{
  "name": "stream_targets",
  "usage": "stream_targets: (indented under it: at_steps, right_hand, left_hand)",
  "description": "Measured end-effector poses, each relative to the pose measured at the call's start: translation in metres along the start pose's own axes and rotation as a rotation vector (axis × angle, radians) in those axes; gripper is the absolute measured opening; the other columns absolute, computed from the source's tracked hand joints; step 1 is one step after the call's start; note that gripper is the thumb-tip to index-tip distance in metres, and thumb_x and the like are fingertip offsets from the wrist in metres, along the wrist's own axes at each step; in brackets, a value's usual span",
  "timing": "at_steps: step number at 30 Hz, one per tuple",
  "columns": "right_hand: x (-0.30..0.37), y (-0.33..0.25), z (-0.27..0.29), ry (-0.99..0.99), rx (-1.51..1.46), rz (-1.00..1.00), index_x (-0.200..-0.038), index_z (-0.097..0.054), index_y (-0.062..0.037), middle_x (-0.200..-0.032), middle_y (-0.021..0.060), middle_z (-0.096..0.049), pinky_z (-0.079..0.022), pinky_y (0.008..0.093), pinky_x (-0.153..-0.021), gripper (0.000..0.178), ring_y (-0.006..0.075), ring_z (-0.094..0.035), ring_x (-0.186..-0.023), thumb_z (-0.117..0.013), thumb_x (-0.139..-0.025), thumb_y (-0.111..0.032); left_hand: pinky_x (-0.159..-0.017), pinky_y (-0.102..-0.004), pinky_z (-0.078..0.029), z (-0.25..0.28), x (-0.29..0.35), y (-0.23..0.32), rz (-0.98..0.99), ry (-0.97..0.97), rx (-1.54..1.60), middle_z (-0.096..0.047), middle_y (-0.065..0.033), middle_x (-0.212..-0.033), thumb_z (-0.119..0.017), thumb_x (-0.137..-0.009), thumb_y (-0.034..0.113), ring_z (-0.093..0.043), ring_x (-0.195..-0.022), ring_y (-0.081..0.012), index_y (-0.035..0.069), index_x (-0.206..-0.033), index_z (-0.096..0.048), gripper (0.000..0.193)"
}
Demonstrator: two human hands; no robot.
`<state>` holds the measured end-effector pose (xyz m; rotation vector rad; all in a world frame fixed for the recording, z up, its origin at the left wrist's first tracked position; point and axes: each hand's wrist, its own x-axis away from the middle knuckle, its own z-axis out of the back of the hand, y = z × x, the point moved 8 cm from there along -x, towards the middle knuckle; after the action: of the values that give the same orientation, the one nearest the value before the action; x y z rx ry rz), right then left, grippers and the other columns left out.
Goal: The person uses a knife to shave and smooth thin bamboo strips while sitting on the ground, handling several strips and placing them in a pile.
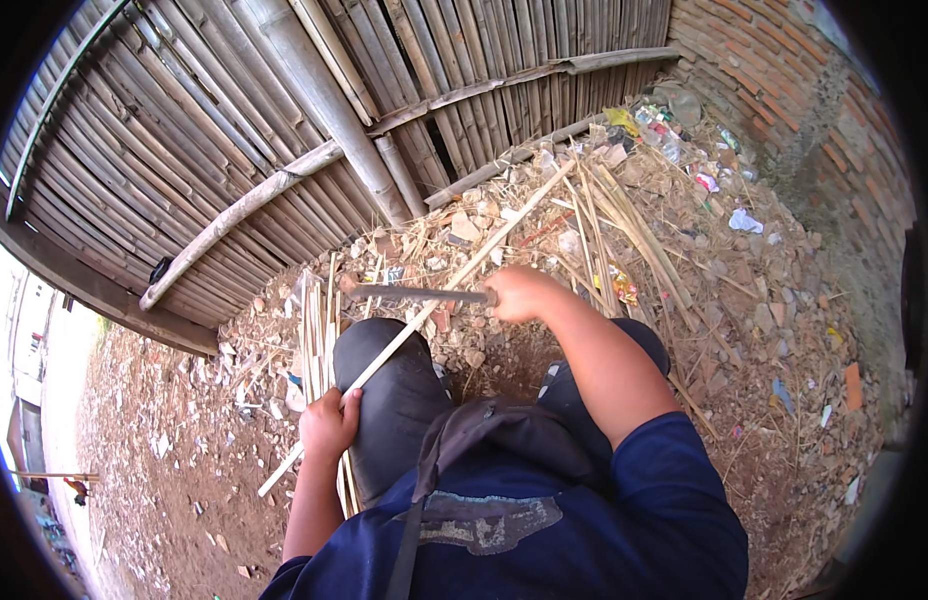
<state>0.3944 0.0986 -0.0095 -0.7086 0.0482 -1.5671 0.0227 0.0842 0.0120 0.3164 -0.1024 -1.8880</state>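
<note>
My left hand is closed around a long pale bamboo strip near its lower end. The strip runs slantwise over my left knee, up and to the right toward the bamboo wall. My right hand grips the handle of a long-bladed knife, its dark blade pointing left. Blade and strip cross just beyond my left knee; whether they touch I cannot tell. Beside that knee lies a bundle of split bamboo strips. More loose strips are spread on the ground ahead to the right.
A bamboo wall with a thick pole stands in front. To the right rises a brick wall. Litter and plastic scraps are heaped in the corner between them. Stones and debris cover the dirt ground.
</note>
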Motion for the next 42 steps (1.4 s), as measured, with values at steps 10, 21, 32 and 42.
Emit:
stream_targets:
  at_steps: [10,21,32,42]
  right_hand:
    - [0.000,0.021,0.009,0.092,-0.053,-0.085,-0.113,-0.072,-0.0078,-0.112,0.0201,-0.071,-0.055,0.0462,-0.091,0.035,0.0364,-0.068,-0.106,-0.063,-0.081,-0.014]
    - [-0.011,0.056,0.016,0.220,-0.100,-0.064,-0.107,-0.071,-0.0033,-0.099,0.0210,-0.071,-0.055,0.0441,-0.082,0.031,0.0348,-0.070,-0.093,-0.066,-0.079,-0.014]
    - [-0.005,-0.002,-0.002,0.034,-0.033,0.025,-0.109,-0.072,-0.0064,-0.106,0.0188,-0.072,-0.056,0.0460,-0.087,0.033,0.0352,-0.069,-0.102,-0.063,-0.078,-0.013]
    - [-0.007,0.026,0.004,0.136,-0.045,-0.058,-0.113,-0.072,-0.0087,-0.106,0.0208,-0.072,-0.055,0.0464,-0.089,0.036,0.0373,-0.069,-0.100,-0.063,-0.079,-0.013]
  left_hand:
    - [-0.056,-0.0528,-0.049,0.001,-0.004,-0.001,-0.017,0.016,-0.066,-0.062,-0.0185,-0.060,-0.065,-0.094,0.048,-0.063,-0.057,-0.0427,0.007,-0.065,-0.055,0.051]
    - [-0.055,-0.0532,-0.049,0.000,-0.006,0.005,-0.029,0.035,-0.025,-0.063,-0.0198,-0.061,-0.064,-0.095,0.047,-0.063,-0.058,-0.0431,0.006,-0.065,-0.055,0.051]
    - [-0.054,-0.0532,-0.048,-0.007,-0.004,-0.005,-0.038,0.031,0.046,-0.062,-0.0205,-0.061,-0.064,-0.095,0.045,-0.063,-0.057,-0.0433,0.005,-0.065,-0.055,0.051]
    - [-0.055,-0.0530,-0.050,-0.002,-0.005,0.001,-0.061,0.045,-0.053,-0.063,-0.0202,-0.061,-0.064,-0.095,0.045,-0.064,-0.057,-0.0428,0.006,-0.065,-0.055,0.050]
